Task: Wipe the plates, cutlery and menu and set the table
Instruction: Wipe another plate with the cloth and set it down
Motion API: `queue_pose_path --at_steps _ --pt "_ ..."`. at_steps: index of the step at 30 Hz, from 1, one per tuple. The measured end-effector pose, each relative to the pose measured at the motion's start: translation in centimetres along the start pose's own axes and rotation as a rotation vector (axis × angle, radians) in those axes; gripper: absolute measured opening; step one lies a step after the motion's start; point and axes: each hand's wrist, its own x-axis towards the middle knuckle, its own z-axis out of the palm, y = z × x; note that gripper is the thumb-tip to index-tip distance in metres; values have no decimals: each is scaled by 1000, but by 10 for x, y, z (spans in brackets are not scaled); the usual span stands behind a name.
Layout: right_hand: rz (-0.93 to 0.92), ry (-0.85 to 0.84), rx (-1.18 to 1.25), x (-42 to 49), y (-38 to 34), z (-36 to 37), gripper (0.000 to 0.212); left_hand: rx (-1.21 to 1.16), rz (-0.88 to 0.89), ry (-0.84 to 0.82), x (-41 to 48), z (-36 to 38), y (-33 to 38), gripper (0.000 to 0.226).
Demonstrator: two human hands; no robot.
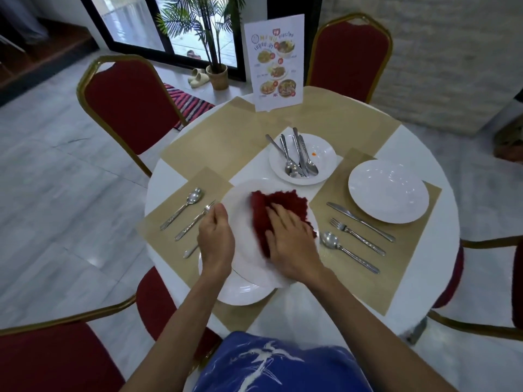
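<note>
Head view, left to right: a spoon [184, 206] and fork [195, 219] lie side by side on the left mat. Just beside them, the left hand [216, 239] grips the white plate [240, 199] by its left rim, fingers curled round the edge. It holds the plate over a lower plate [240, 292] on the bench [418, 142]. The red cloth [280, 205] lies across the plate's face. The right hand [291, 244] presses flat on the cloth, fingers spread. Further right, a knife [359, 220] lies beside a third plate [388, 190].
</note>
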Motion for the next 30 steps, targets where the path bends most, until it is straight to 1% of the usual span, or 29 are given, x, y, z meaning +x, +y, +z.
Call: queue_pose_path --at_steps 1,3,5,7,8,9,12,13,14,15,17,18,19,20,21,23,25,26,27,28,30 --pt "39 26 -30 -10 2 -5 67 -14 8 29 6 -4 0 43" --pt "46 -29 -51 -36 -12 -5 57 -46 19 70 10 -7 0 47" --pt "-37 -144 123 -54 -39 -5 44 -34 33 53 2 -3 0 44" --pt "-110 -172 361 -49 -55 -11 38 -6 33 -21 -9 3 -2 43" --pt "-139 -135 433 -38 -55 -13 39 14 43 -55 -13 4 -3 42" --pt "-115 -74 461 -25 -50 -14 43 34 66 -73 -16 5 -3 41" --pt "143 144 416 12 -16 -14 55 39 120 -80 -22 6 0 38" --pt "183 191 401 13 -16 -12 56 36 131 -73 -22 7 1 39" --pt "135 225 391 7 -21 -8 57 49 153 -64 -20 7 4 39" --pt "32 214 402 -6 -30 -3 55 72 177 -55 -16 6 7 39" --pt "-175 81 414 -43 -36 5 45 94 210 -47 -4 1 13 41" --pt "-234 12 394 -56 -27 9 41 87 207 -45 2 -4 14 42" --pt "-265 -12 320 -60 -10 10 39 74 192 -47 7 -10 14 43" --pt "-255 15 219 -55 9 11 40 62 170 -51 10 -14 11 44" --pt "-189 48 161 -45 26 11 44 58 146 -56 11 -17 7 44" --pt "-12 170 104 -17 41 4 51 73 105 -85 1 -13 -1 43" --pt "123 232 187 2 18 -2 53 84 106 -142 -14 1 -4 40" --pt "138 226 259 4 -1 0 55 100 130 -159 -19 6 -4 40" --pt "97 201 326 -2 -21 3 57 117 161 -161 -19 9 -2 40" --pt "19 163 368 -14 -37 9 55 130 180 -148 -15 10 2 40" --pt "-147 57 420 -47 -45 17 45 132 178 -108 0 2 8 40"
